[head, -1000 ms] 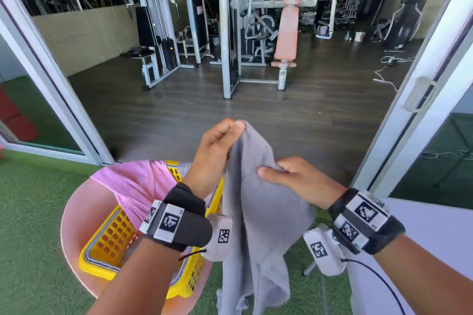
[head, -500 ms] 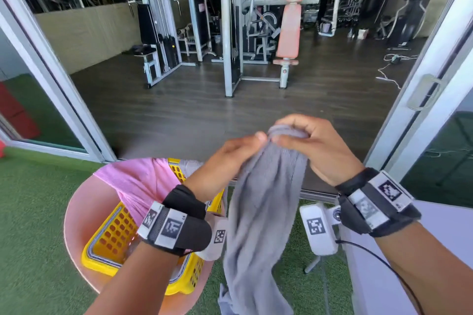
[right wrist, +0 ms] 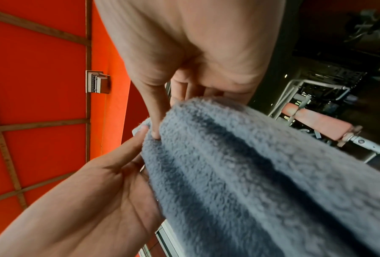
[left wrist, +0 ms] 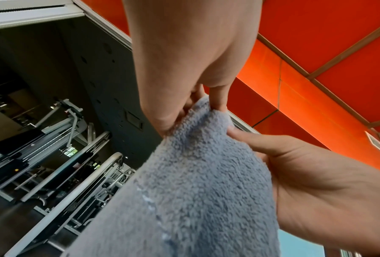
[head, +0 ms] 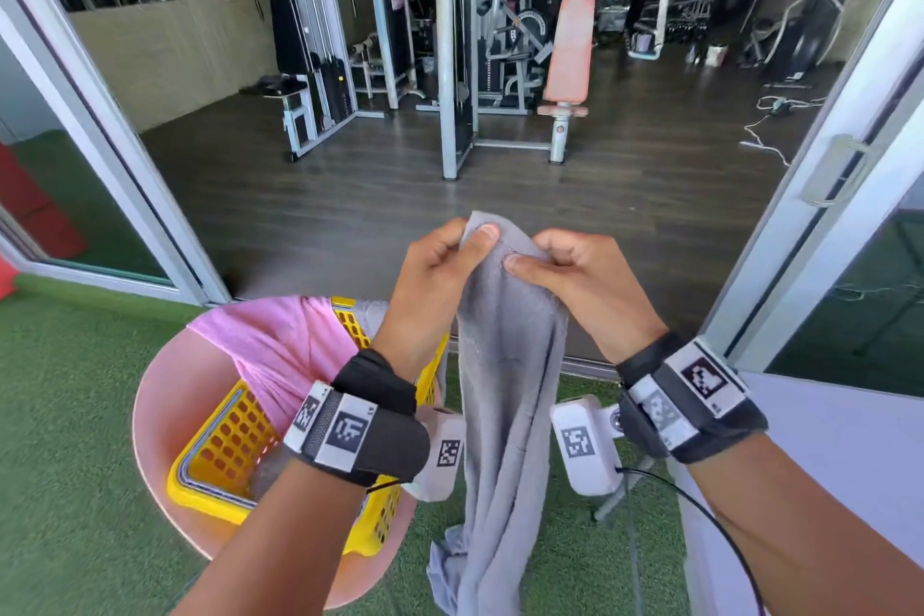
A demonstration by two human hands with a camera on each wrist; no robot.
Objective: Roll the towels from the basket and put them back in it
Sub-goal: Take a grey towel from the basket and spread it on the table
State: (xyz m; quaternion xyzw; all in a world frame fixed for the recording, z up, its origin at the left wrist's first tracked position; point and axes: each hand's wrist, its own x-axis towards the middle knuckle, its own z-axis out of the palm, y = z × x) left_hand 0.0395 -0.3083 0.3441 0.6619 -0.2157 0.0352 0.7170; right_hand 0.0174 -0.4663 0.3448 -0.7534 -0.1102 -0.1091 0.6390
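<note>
Your left hand (head: 435, 285) and right hand (head: 585, 285) are close together, each pinching the top edge of the grey fluffy terry towel (head: 505, 390), thumbs pressed on its near face and fingers curled behind. You hold it in the air just right of the yellow perforated plastic basket (head: 225, 445), and it hangs in a long, narrow, softly creased fall, its lower end bunched below the basket's level. From your left wrist view the towel (left wrist: 197, 182) shows a looped, nubbly pile; the right wrist view shows the towel (right wrist: 261, 173) in lengthwise ridges, perhaps folds, though blur makes that unsure. The basket stands on a round pink stool seat (head: 170, 395), and a pink soft towel (head: 280, 345) drapes over the basket's far rim
</note>
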